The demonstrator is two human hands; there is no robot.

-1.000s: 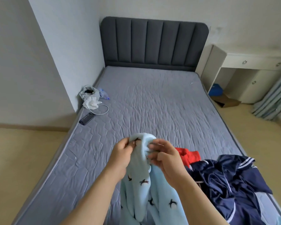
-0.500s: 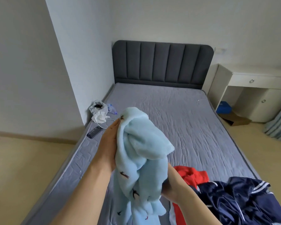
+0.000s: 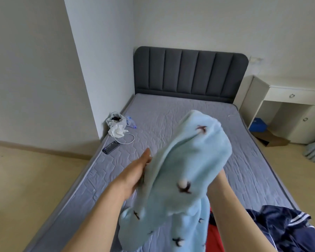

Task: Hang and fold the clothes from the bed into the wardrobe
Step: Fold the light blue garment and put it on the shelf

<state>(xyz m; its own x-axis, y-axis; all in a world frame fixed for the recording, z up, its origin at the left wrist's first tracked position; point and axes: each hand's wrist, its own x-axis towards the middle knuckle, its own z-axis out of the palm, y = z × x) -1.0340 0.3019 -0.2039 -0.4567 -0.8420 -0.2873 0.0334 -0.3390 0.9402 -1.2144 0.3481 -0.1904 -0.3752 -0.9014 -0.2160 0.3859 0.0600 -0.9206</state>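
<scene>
left edge: one dark phone (image 3: 111, 147), one white bag (image 3: 116, 124) by the wall
left hand (image 3: 140, 170): fingers straight, flat on the fleece, steadying it I guess
pale blue bird-print fleece top (image 3: 189, 160): held up over the grey quilted mattress (image 3: 171, 115), probably to find its shape for hanging
right hand (image 3: 221, 176): mostly buried under the fabric, can't tell the grip
on the bed: one red garment (image 3: 213, 237), one navy striped jacket (image 3: 280, 233)

At my ten o'clock a dark phone (image 3: 111, 147) lies beside a white cable (image 3: 130, 141), a white bag (image 3: 116, 122) just beyond. At two o'clock stands a white desk (image 3: 287, 99), a blue box (image 3: 257, 124) beneath.
</scene>
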